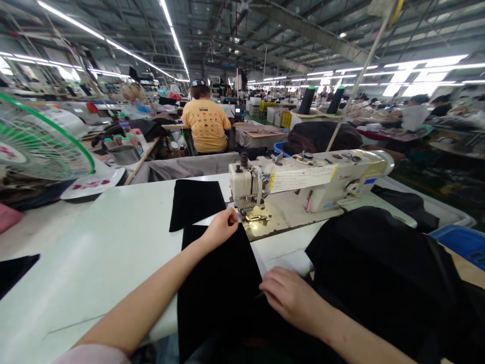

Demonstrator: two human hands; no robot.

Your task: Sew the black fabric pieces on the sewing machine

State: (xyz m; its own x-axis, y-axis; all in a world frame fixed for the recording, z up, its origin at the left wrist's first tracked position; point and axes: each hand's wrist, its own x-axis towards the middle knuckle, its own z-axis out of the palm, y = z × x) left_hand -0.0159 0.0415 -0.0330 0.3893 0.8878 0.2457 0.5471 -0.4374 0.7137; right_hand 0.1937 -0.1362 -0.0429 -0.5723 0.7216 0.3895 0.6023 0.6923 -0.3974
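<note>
Grasping the black fabric panel [215,288] at its right edge: right hand [290,296]. Left hand [222,226]: fingertips drawn together at the panel's far corner, just beside the sewing machine [322,177]; cannot tell whether they grip cloth. Panel lies on the white desk [113,237], overhanging its near edge. Smaller black piece [197,202] lies beyond.

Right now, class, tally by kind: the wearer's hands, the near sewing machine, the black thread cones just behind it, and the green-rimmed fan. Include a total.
Left hand and right hand: 2
Sewing machine: 1
Black thread cones: 2
Green-rimmed fan: 1
Total: 6
</note>
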